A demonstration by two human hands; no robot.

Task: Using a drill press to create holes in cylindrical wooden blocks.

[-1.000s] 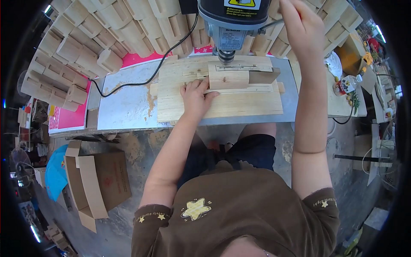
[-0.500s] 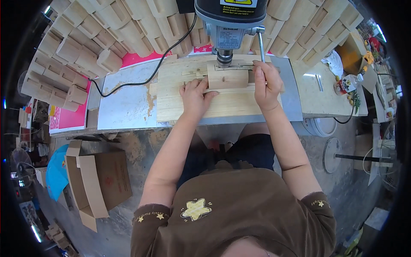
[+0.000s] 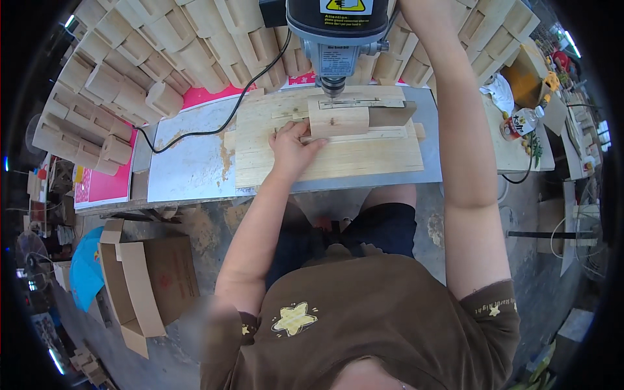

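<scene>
A pale wooden block (image 3: 338,121) with a slotted top sits on a flat wooden board (image 3: 273,166), under the chuck (image 3: 333,86) of a drill press (image 3: 338,39). My left hand (image 3: 292,149) grips the block's left end, its thumb along the lower front edge and its fingers at the side. From the block's right end sticks out a brownish bar (image 3: 392,115). My right arm stretches up past the drill press's right side. Only part of my right hand (image 3: 416,8) shows at the top edge, and its fingers are out of sight.
Stacks of cut wooden blocks (image 3: 188,39) line the back of the bench on both sides. A black cable (image 3: 244,94) crosses the left part. At the right lie a bottle (image 3: 522,122) and a white cloth (image 3: 499,94). An open cardboard box (image 3: 166,273) stands on the floor at left.
My right hand has left the block's right side and the drill lever's lower end, rising to the top edge. The brownish bar is now uncovered. My left hand stays at the block.
</scene>
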